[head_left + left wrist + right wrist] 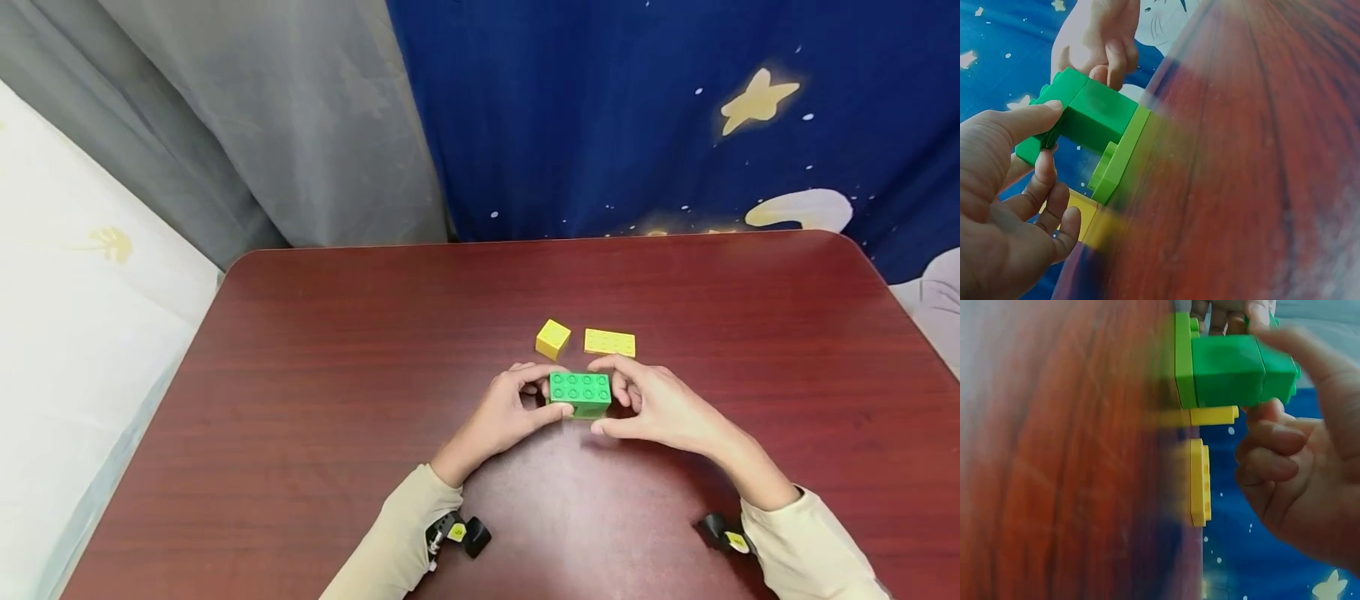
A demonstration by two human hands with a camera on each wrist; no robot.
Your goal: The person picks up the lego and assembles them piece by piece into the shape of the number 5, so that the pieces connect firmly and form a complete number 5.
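Note:
A green studded brick (580, 387) tops a small stack in front of me. Beneath its right part is a green block (1225, 372), standing on a light green plate (1124, 156) at the table surface. My left hand (510, 408) pinches the left end of the top brick, thumb on the near side and fingers behind and under it. At the right end, my right hand (663, 408) is spread around the stack, thumb in front and forefinger behind, with a small gap to the brick in the head view. Its other fingers are bent.
Just behind the stack lie a small yellow block (552, 339) and a flat yellow plate (609, 342). The reddish-brown table (337, 400) meets a blue star-patterned curtain (600, 117) and a grey curtain (300, 125) at its far edge.

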